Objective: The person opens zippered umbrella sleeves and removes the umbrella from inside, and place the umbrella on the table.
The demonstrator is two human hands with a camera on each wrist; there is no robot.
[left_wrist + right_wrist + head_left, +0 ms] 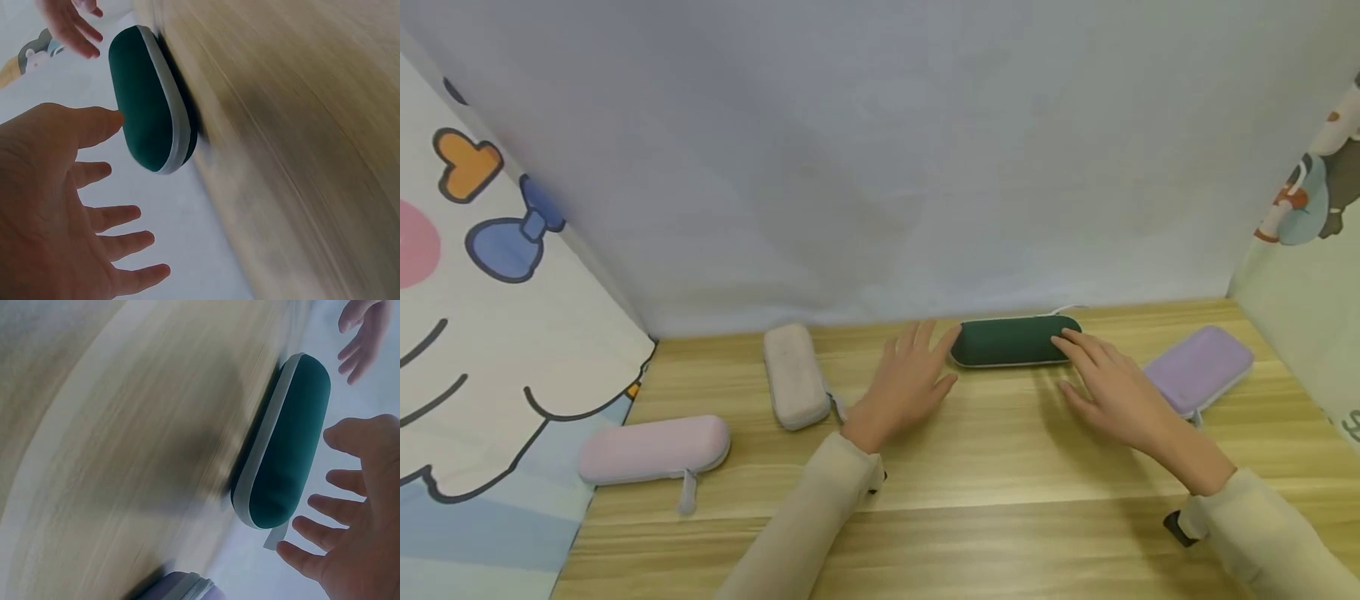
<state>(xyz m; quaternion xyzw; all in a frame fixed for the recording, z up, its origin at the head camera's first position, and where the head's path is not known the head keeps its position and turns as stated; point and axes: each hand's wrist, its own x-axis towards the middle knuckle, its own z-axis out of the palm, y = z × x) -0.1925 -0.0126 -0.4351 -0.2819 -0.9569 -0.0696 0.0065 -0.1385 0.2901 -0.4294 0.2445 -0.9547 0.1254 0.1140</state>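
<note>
A dark green zippered case (1011, 342) with a pale zip band lies lengthwise at the back of the wooden table, near the curtain. My left hand (907, 379) hovers beside its left end, fingers straight and spread, holding nothing. Over the right end is my right hand (1111, 392), its fingers extended and apart; in the right wrist view a gap shows between these fingers (334, 509) and the case (290, 447). The left wrist view shows the green case (144, 103) resting on the tabletop, with the left thumb near it.
A purple case (1201, 367) lies to the right, partly behind the right hand. On the left are a beige-grey case (795, 375) and a pink case (655, 448) with a zip pull. A plain curtain (925, 167) hangs behind; printed cloths flank the table (970, 533).
</note>
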